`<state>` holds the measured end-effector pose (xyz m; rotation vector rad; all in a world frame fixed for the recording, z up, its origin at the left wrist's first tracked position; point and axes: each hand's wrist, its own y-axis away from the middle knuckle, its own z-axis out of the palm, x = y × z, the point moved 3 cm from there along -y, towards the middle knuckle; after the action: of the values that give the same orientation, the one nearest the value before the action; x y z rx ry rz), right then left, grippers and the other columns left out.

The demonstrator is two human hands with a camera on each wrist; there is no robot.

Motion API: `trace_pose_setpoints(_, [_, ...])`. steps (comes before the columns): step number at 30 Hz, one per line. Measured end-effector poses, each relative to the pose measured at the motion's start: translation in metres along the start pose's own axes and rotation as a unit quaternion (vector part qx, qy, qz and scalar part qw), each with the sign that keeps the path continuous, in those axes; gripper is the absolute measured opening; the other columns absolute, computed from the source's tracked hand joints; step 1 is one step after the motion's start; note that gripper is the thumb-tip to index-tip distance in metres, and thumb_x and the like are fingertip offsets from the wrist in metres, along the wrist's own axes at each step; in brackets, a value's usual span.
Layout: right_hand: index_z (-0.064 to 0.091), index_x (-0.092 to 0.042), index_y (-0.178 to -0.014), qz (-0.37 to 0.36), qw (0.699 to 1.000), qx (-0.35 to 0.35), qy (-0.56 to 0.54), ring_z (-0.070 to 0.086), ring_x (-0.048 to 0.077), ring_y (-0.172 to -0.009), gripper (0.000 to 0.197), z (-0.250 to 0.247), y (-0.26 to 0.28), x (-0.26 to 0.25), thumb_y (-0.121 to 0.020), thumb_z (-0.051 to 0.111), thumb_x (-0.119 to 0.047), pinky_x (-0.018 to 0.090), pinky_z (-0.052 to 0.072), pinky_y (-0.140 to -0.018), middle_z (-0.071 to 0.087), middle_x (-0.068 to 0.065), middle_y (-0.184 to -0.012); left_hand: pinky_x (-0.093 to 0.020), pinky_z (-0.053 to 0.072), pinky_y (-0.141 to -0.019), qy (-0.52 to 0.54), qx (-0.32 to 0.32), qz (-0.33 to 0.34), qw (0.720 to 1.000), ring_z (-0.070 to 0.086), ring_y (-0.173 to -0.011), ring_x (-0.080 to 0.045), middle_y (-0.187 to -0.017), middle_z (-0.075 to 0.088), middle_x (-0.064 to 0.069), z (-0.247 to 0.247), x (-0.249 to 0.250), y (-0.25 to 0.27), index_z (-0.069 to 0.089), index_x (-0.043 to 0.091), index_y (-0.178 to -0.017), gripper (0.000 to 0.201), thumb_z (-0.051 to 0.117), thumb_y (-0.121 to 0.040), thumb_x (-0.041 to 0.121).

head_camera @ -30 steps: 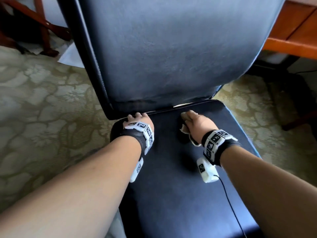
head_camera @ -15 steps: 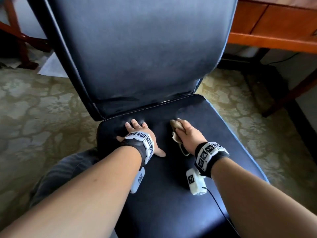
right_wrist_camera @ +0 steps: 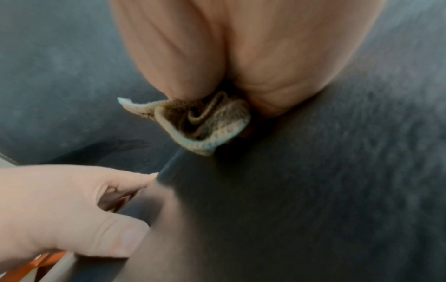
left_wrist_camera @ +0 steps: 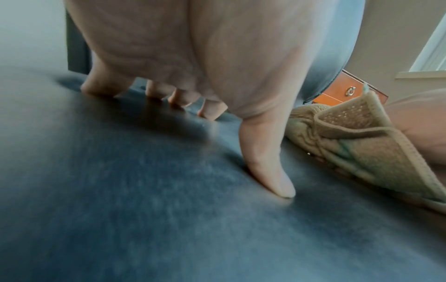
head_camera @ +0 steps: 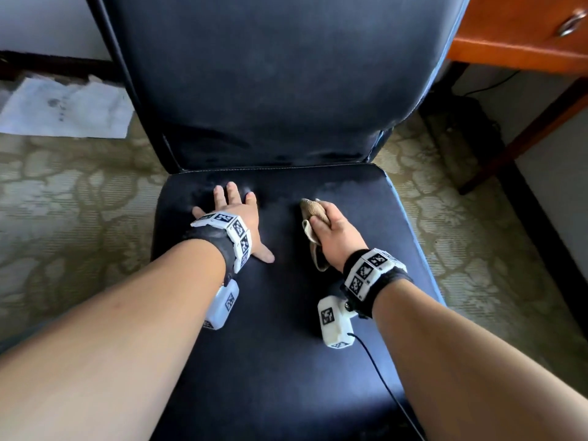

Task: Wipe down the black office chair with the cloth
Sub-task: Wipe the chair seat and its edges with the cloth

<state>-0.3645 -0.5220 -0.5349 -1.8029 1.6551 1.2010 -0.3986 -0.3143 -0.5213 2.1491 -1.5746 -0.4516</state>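
The black office chair fills the head view, its seat (head_camera: 280,329) in front of me and its backrest (head_camera: 273,78) rising behind. My left hand (head_camera: 237,214) lies flat on the rear left of the seat (left_wrist_camera: 144,209), fingers (left_wrist_camera: 267,164) spread and pressing the leather. My right hand (head_camera: 334,232) grips a bunched beige cloth (head_camera: 313,214) and holds it down on the seat a little to the right of the left hand. The cloth (right_wrist_camera: 205,122) sticks out from under the right palm; the cloth (left_wrist_camera: 350,143) also shows beside the left thumb.
Patterned carpet (head_camera: 70,198) surrounds the chair. An orange wooden desk with a drawer (head_camera: 521,30) stands at the back right, a desk leg (head_camera: 525,135) slanting down beside the chair. A white paper sheet (head_camera: 66,106) lies on the floor at the left. A thin cable (head_camera: 381,377) trails from my right wrist.
Both hands have slid from the seat's rear seam toward me across the seat. My left hand uncurled and now lies flat. The right hand still grips the cloth.
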Motion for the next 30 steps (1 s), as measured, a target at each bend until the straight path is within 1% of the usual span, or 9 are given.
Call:
trace_pose_setpoints(4, [0.051, -0.032, -0.143, 0.019, 1.0, 0.023, -0.008, 0.059, 0.011, -0.104, 0.038, -0.001, -0.011, -0.001, -0.105, 0.055, -0.033, 0.015, 0.034, -0.086, 0.064, -0.009, -0.115, -0.063, 0.008, -0.125, 0.057, 0.037, 0.018, 0.998, -0.015, -0.16, -0.036, -0.174, -0.016, -0.009, -0.005, 0.002, -0.005, -0.001, 0.028, -0.165, 0.144, 0.091, -0.061, 0.067])
trace_pose_setpoints(7, [0.051, -0.034, -0.143, 0.027, 0.999, 0.034, -0.017, 0.059, 0.012, -0.105, 0.038, -0.004, -0.011, -0.003, -0.105, 0.055, -0.033, 0.017, 0.035, -0.088, 0.065, -0.008, -0.116, -0.05, 0.023, -0.122, 0.086, 0.069, 0.013, 0.994, 0.008, -0.155, -0.039, -0.171, 0.004, -0.011, -0.007, 0.019, 0.01, 0.021, 0.022, -0.161, 0.107, 0.085, -0.079, 0.048])
trace_pose_setpoints(9, [0.052, -0.034, -0.141, 0.03, 0.999, 0.034, -0.024, 0.062, 0.014, -0.107, 0.037, -0.004, -0.011, -0.002, -0.104, 0.055, -0.033, 0.019, 0.037, -0.089, 0.066, -0.008, -0.116, -0.05, 0.022, -0.123, 0.117, 0.06, -0.012, 0.991, 0.007, -0.155, -0.041, -0.172, 0.001, -0.012, -0.003, 0.035, 0.024, 0.023, 0.021, -0.162, 0.095, 0.075, -0.087, 0.048])
trace_pose_setpoints(12, [0.053, -0.035, -0.14, 0.03, 0.998, 0.035, -0.04, 0.062, 0.014, -0.105, 0.036, -0.003, -0.01, 0.0, -0.104, 0.055, -0.034, 0.021, 0.038, -0.088, 0.068, -0.008, -0.114, -0.058, 0.003, -0.127, 0.129, -0.006, -0.036, 0.991, -0.018, -0.158, -0.043, -0.173, -0.019, -0.016, 0.009, 0.049, 0.033, -0.004, 0.019, -0.167, 0.131, 0.067, -0.075, 0.082])
trace_pose_setpoints(14, [0.055, -0.039, -0.137, 0.035, 0.997, 0.037, -0.061, 0.062, 0.012, -0.102, 0.035, -0.005, -0.009, 0.0, -0.103, 0.054, -0.037, 0.022, 0.039, -0.088, 0.068, -0.01, -0.112, -0.059, 0.001, -0.127, 0.102, -0.019, -0.037, 0.994, -0.02, -0.158, -0.043, -0.172, -0.022, -0.018, 0.011, 0.048, 0.032, -0.01, 0.018, -0.166, 0.147, 0.07, -0.065, 0.089])
trace_pose_setpoints(19, [0.062, -0.048, -0.121, 0.062, 0.986, 0.059, -0.141, 0.068, 0.009, -0.097, 0.026, -0.005, -0.008, 0.002, -0.096, 0.056, -0.042, 0.034, 0.053, -0.098, 0.073, -0.017, -0.1, -0.06, 0.013, -0.125, 0.063, -0.024, -0.016, 0.998, -0.012, -0.159, -0.043, -0.173, -0.016, -0.015, 0.002, 0.041, 0.021, -0.006, 0.021, -0.167, 0.146, 0.079, -0.064, 0.082])
trace_pose_setpoints(23, [0.064, -0.053, -0.115, 0.088, 0.97, 0.068, -0.215, 0.071, 0.013, -0.091, 0.029, -0.003, -0.005, 0.011, -0.087, 0.056, -0.05, 0.046, 0.056, -0.099, 0.075, -0.015, -0.095, -0.061, 0.014, -0.127, 0.037, -0.037, 0.017, 0.998, -0.015, -0.159, -0.043, -0.173, -0.019, -0.015, 0.001, 0.039, 0.006, -0.011, 0.021, -0.166, 0.147, 0.08, -0.066, 0.078])
trace_pose_setpoints(27, [0.065, -0.052, -0.114, 0.091, 0.959, 0.081, -0.257, 0.071, 0.012, -0.097, 0.026, -0.003, 0.004, 0.017, -0.089, 0.057, -0.048, 0.043, 0.054, -0.101, 0.075, -0.016, -0.098, -0.062, 0.02, -0.125, -0.005, -0.019, 0.043, 0.999, -0.012, -0.159, -0.043, -0.173, -0.017, -0.015, -0.004, 0.045, -0.008, -0.013, 0.021, -0.165, 0.152, 0.085, -0.062, 0.074])
trace_pose_setpoints(30, [0.07, -0.041, -0.11, 0.096, 0.955, 0.064, -0.274, 0.072, 0.014, -0.091, 0.026, -0.019, 0.012, 0.012, -0.087, 0.06, -0.045, 0.043, 0.057, -0.094, 0.077, -0.009, -0.095, -0.059, 0.009, -0.129, -0.009, -0.007, 0.069, 0.998, -0.015, -0.16, -0.039, -0.173, -0.018, -0.015, -0.009, 0.05, -0.005, -0.014, 0.021, -0.165, 0.153, 0.09, -0.064, 0.067])
